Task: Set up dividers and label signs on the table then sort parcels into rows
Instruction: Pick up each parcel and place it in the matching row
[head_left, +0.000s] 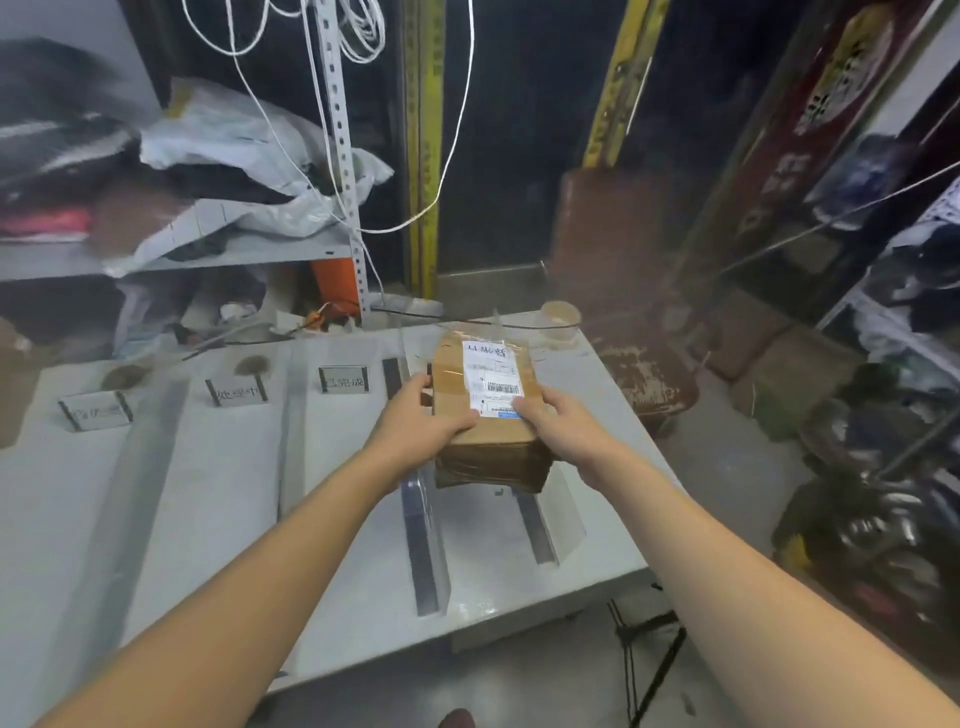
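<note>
You have the parcel (485, 415) clamped between both hands, left hand (423, 423) on its near-left edge and right hand (558, 423) on its near-right, fingers closed around the cardboard, label up. It hangs above the desk (218, 493), over the row between two clear dividers (423, 540). Lower it flat and square between them, judging by the gap. Left of your hands stand three label signs (343, 380); beyond the parcel sits a small cup (560, 318), well clear.
</note>
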